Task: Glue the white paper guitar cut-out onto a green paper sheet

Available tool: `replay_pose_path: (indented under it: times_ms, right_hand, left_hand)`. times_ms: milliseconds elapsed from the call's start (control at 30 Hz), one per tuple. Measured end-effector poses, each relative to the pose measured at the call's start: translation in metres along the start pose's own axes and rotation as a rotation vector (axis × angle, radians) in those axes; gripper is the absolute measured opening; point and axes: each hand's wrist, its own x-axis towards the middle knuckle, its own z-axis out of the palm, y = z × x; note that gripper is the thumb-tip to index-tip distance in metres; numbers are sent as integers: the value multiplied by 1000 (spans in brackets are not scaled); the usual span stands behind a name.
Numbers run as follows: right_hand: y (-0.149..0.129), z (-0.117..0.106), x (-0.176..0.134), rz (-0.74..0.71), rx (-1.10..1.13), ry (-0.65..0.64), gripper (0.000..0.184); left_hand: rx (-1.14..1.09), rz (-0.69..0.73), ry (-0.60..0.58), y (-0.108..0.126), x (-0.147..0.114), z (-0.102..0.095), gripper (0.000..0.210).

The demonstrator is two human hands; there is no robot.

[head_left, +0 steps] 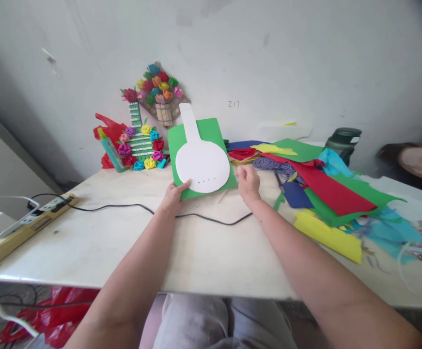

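Note:
My left hand [173, 198] grips the lower left edge of a green paper sheet [209, 130], with the thumb on a white guitar-shaped cutout [202, 164] lying against it. A row of small holes runs along the cutout's round bottom, and fainter marks show at the top of its narrow neck. The sheet is tilted up above the table. Beside its right edge, my right hand [249, 185] is closed, fingers curled together; whatever they hold, if anything, is too small to make out.
Left of the sheet stand a flower-trimmed paper guitar [140, 140] and a glue bottle [111, 151]. Coloured paper [336, 189], purple yarn [274, 166] and a dark bottle [342, 140] crowd the right. A black cable [211, 219] crosses the table from a power strip [32, 224].

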Motion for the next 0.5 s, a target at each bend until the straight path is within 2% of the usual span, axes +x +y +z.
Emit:
replay_pose_path:
  times_ms: [100, 267, 500]
  right_hand:
    - [4, -2, 3, 77, -77, -12, 36]
    - [-1, -2, -1, -31, -109, -45, 32]
    - [-9, -6, -3, -84, -285, -105, 47]
  left_hand:
    - [2, 2, 3, -1, 1, -1, 39]
    - [10, 22, -7, 0, 1, -1, 40]
    - [-18, 57, -63, 4, -5, 5, 45]
